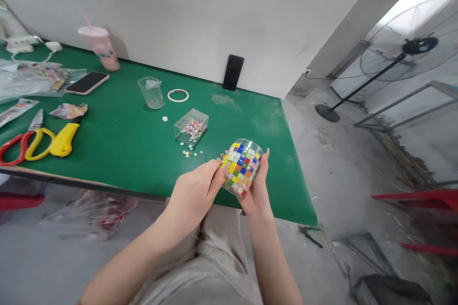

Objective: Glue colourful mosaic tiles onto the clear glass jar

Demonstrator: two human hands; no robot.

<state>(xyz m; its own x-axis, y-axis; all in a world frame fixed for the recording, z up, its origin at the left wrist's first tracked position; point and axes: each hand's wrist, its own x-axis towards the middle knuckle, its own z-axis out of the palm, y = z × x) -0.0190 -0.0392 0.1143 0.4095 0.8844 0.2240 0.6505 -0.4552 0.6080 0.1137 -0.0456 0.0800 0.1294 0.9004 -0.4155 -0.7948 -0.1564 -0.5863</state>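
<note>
Above the table's front edge, a clear cup (242, 166) covered with rows of coloured mosaic tiles is tilted between my hands. My left hand (196, 183) grips its left side with the fingers closed. Around its right side and base wraps my right hand (258, 188), fingertips showing near the rim. A clear rectangular box (191, 126) holds small pale and pink tile pieces just beyond my hands. Several tiny loose pieces (191, 153) are scattered on the green tabletop in front of the box.
Behind the box are an empty clear cup (152, 93) and a white ring (178, 96). A black phone (233, 72) leans on the white partition (179, 19). Scissors (26, 140), a yellow-handled tool (65, 139), another phone (88, 83) and a pink tumbler (101, 47) occupy the left.
</note>
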